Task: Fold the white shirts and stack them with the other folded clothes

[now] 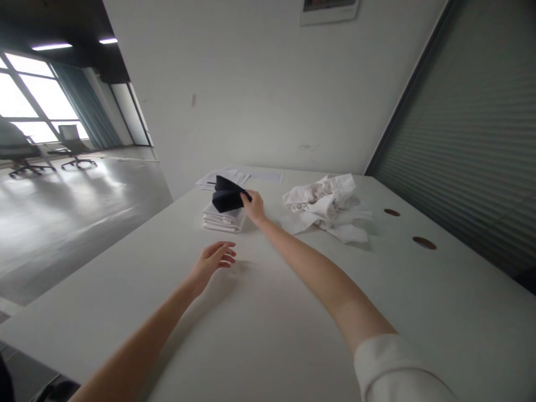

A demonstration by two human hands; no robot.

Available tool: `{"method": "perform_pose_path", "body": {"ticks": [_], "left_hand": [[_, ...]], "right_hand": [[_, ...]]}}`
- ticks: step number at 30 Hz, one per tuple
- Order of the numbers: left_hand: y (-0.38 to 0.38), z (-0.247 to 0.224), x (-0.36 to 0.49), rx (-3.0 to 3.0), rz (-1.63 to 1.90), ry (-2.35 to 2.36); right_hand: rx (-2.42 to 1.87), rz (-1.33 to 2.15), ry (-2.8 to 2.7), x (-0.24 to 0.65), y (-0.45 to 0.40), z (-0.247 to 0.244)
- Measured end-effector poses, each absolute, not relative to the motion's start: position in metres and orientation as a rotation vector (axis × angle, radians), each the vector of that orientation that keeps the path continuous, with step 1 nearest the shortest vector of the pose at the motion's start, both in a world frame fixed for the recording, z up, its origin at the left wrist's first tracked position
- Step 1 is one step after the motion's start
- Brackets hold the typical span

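My right hand (253, 205) reaches forward over the white table (268, 312), its thumb and fingers closed on the right end of a black folded cloth-like piece (228, 196). That piece is above a neat stack of folded white cloths (223, 221) and hides part of its top; whether the two touch I cannot tell. Nearer to me, my left hand (216, 257) hovers a little above the tabletop, fingers apart and slightly curled, holding nothing. To the right of my right hand lies a loose heap of crumpled white cloth (329, 204).
White paper sheets (238, 176) lie at the table's far left corner, against the wall (259, 100). Two round brown-looking cable holes (424, 243) are in the tabletop at right. Slatted blinds (469, 128) border the right side. Office chairs (74, 142) stand far left.
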State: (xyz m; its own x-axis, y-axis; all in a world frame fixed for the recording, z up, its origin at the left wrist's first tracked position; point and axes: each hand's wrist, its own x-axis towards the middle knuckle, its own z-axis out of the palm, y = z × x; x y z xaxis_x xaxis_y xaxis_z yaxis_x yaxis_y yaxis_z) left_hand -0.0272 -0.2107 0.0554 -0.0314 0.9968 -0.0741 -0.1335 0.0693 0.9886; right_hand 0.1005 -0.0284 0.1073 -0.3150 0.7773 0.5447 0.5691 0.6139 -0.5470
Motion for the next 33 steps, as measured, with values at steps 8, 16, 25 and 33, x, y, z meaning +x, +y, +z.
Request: {"method": "perform_pose_path", "body": {"ticks": [8,16,25,33], "left_hand": [[-0.208,0.071,-0.009,0.547,1.212,0.786],[-0.217,0.067,0.056,0.499,0.991,1.057],[-0.218,0.059,0.126,0.708,0.703,0.836],[-0.215,0.051,0.157,0.734,0.630,0.854]], "right_hand": [[-0.510,0.450,-1.885,0.208,-0.102,0.123],[-0.812,0.335,-2.740,0.306,-0.209,0.111],[-1.159,-0.026,-2.779,0.331,-0.264,0.106],[-1.179,0.069,-2.405,0.360,-0.289,0.102]]}}
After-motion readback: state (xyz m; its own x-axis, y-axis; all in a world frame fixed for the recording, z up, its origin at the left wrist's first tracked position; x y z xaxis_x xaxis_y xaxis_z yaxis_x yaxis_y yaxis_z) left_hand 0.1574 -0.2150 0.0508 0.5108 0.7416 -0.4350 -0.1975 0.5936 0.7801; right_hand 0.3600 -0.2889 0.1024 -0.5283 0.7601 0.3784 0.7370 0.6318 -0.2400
